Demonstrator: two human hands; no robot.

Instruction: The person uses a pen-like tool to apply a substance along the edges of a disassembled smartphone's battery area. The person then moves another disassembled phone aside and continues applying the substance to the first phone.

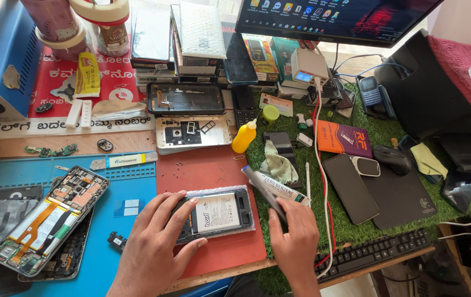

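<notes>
On the red mat (213,170) at the tabletop's front edge, the left hand (155,242) lies flat with fingers spread, pressing the opened phone (216,212) and touching its battery (215,212), while the right hand (296,234) has its grip closed around a grey-and-white tube (271,190) angled just beside the phone.

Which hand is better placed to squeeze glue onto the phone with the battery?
Probably the right hand: it already grips the glue tube beside the phone, while the left hand lies on the phone's left edge, steadying it.
</notes>
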